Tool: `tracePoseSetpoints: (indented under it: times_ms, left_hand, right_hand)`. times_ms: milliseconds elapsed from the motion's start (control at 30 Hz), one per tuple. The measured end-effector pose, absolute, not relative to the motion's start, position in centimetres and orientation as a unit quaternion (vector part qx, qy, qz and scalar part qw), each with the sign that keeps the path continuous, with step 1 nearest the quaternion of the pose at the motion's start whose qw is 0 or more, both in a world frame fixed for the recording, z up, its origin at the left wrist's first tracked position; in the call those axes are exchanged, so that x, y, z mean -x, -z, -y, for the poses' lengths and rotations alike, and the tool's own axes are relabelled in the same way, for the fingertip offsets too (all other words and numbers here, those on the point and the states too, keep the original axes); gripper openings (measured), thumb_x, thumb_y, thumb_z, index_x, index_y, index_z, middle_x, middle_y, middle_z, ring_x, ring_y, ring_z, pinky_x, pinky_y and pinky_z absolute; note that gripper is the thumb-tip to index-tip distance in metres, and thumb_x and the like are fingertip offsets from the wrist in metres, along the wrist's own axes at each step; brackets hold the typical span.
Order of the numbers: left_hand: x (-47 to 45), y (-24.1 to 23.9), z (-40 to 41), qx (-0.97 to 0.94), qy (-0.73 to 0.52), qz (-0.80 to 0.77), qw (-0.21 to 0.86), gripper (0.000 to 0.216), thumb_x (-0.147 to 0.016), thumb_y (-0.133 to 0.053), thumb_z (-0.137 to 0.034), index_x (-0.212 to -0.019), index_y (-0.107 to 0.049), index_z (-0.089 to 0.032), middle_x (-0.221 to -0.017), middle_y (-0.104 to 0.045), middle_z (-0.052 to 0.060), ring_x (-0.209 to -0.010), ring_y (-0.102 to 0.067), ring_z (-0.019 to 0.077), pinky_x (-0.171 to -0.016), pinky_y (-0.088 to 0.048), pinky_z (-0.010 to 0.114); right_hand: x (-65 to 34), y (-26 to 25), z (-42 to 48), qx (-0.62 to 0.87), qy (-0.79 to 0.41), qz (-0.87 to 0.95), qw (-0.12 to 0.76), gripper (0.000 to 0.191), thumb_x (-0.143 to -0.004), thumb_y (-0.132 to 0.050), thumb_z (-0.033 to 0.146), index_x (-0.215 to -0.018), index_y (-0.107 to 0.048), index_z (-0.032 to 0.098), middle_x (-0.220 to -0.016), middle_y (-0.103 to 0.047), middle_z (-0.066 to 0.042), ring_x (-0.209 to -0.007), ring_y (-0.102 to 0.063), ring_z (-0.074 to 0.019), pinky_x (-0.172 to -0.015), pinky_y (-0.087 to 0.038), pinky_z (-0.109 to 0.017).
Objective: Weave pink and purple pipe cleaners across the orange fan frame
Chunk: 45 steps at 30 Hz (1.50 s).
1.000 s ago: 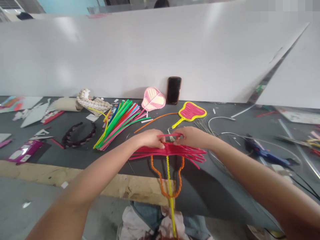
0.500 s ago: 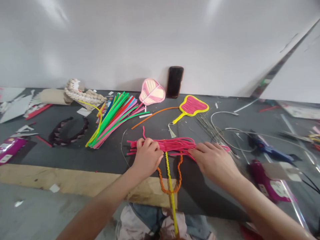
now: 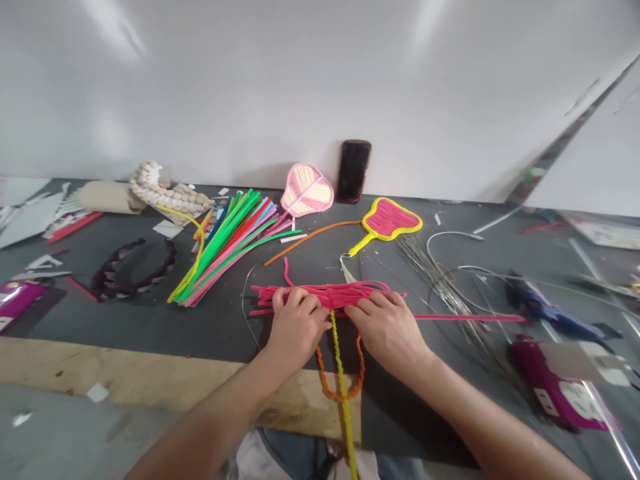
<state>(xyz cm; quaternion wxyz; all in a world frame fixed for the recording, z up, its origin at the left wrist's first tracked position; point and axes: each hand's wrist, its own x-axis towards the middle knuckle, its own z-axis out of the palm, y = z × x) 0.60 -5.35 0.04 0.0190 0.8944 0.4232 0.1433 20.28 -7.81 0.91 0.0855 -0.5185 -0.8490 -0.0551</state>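
A bundle of pink pipe cleaners lies across the dark table in front of me. My left hand grips its left part with curled fingers. On its right part my right hand is closed, and one long pink pipe cleaner sticks out to the right beyond it. A twisted yellow pipe cleaner stem runs from the bundle's middle towards me. Around that stem hangs an orange pipe cleaner loop, its upper ends hidden by my hands.
Behind the bundle lie a yellow-edged pink fan and a pale pink fan. A phone leans on the wall. Coloured pipe cleaners and a dark braided headband are left; wires and a blue tool right.
My right hand has moved left along the bundle, closer to my left hand. A long pink pipe cleaner now extends straight out to the right. My left hand keeps its hold.
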Motion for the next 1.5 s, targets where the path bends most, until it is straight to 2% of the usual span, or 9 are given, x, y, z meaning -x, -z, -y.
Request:
tracePoseSetpoints:
  times_ms: [133,300,433,600,800,967,1200,1400,1500]
  left_hand:
    - [-0.7,0.4,5.2,-0.894,-0.163,-0.418,-0.004,0.010,-0.088,-0.061,-0.016,-0.085,-0.068,-0.022,-0.082,-0.068,0.002,-0.099,-0.051,0.0237,-0.089,-0.028,0.047]
    - [-1.1,0.4,5.3,-0.890,-0.139,-0.430,-0.052,0.011,-0.088,-0.059,-0.016,-0.079,-0.064,-0.020,-0.080,-0.066,0.003,-0.096,-0.052,0.0259,-0.087,-0.031,0.047]
    - [-1.4,0.2,5.6,-0.890,-0.102,-0.436,-0.084,0.013,-0.087,-0.054,-0.009,-0.078,-0.060,-0.018,-0.080,-0.064,0.004,-0.092,-0.052,0.0263,-0.087,-0.033,0.047]
    - [-0.9,-0.5,5.7,-0.886,-0.087,-0.444,-0.106,0.019,-0.089,-0.048,-0.005,-0.079,-0.057,-0.018,-0.074,-0.062,0.002,-0.088,-0.053,0.0249,-0.090,-0.032,0.049]
    - [1.1,-1.3,4.3,-0.858,-0.103,-0.494,-0.094,0.020,-0.088,-0.051,-0.006,-0.080,-0.061,-0.021,-0.076,-0.067,0.002,-0.094,-0.054,0.0269,-0.091,-0.028,0.052]
    - [3.5,-2.1,3.7,-0.828,-0.122,-0.533,-0.126,0.021,-0.088,-0.051,-0.007,-0.087,-0.065,-0.023,-0.083,-0.071,0.002,-0.104,-0.054,0.0292,-0.097,-0.024,0.056]
    - [2.8,-4.2,5.3,-0.821,-0.072,-0.552,-0.126,0.015,-0.086,-0.056,-0.012,-0.086,-0.067,-0.022,-0.090,-0.071,0.007,-0.106,-0.053,0.0336,-0.098,-0.020,0.065]
    - [-0.2,-3.2,4.7,-0.884,-0.097,-0.452,-0.070,0.013,-0.086,-0.060,-0.012,-0.076,-0.065,-0.021,-0.084,-0.069,0.004,-0.102,-0.053,0.0282,-0.097,-0.025,0.058]
    - [-0.7,-2.3,4.5,-0.890,-0.099,-0.444,-0.037,0.008,-0.087,-0.062,-0.020,-0.080,-0.065,-0.020,-0.084,-0.069,0.004,-0.101,-0.053,0.0286,-0.092,-0.029,0.055]
  right_hand:
    - [-20.3,0.2,7.7,0.500,0.086,0.844,0.171,0.014,-0.089,-0.059,0.013,-0.078,-0.066,0.020,-0.068,-0.063,0.000,-0.074,-0.050,-0.0184,-0.074,-0.030,-0.034]
    - [-20.2,0.2,8.3,0.467,0.076,0.852,0.225,0.014,-0.092,-0.055,0.015,-0.087,-0.068,0.021,-0.083,-0.068,-0.001,-0.083,-0.050,-0.0191,-0.079,-0.030,-0.036]
    - [-19.5,0.3,9.1,0.428,0.061,0.881,0.192,0.011,-0.090,-0.061,0.018,-0.081,-0.067,0.020,-0.072,-0.063,0.000,-0.073,-0.047,-0.0181,-0.072,-0.029,-0.035]
    - [-19.1,0.7,9.7,0.446,0.055,0.881,0.146,0.003,-0.084,-0.071,0.022,-0.086,-0.070,0.020,-0.076,-0.065,0.000,-0.074,-0.049,-0.0181,-0.071,-0.028,-0.036]
    - [-19.3,0.5,9.8,0.444,0.050,0.887,0.115,0.007,-0.087,-0.068,0.021,-0.093,-0.071,0.020,-0.079,-0.066,-0.001,-0.074,-0.051,-0.0176,-0.070,-0.027,-0.035]
    - [-19.3,0.4,9.9,0.451,0.051,0.884,0.110,0.009,-0.086,-0.069,0.022,-0.095,-0.072,0.021,-0.082,-0.067,-0.001,-0.077,-0.052,-0.0187,-0.070,-0.029,-0.035]
    - [-19.4,0.7,9.8,0.453,0.034,0.885,0.104,0.008,-0.087,-0.068,0.023,-0.094,-0.072,0.021,-0.081,-0.067,-0.001,-0.079,-0.054,-0.0191,-0.068,-0.032,-0.034]
    - [-20.1,-0.5,8.6,0.455,0.006,0.879,0.140,0.014,-0.093,-0.060,0.023,-0.102,-0.070,0.022,-0.089,-0.069,-0.001,-0.082,-0.055,-0.0173,-0.070,-0.035,-0.031]
    - [-20.0,-1.2,7.0,0.471,0.040,0.874,0.115,0.012,-0.092,-0.059,0.019,-0.091,-0.070,0.020,-0.088,-0.068,-0.003,-0.086,-0.054,-0.0191,-0.074,-0.034,-0.032]
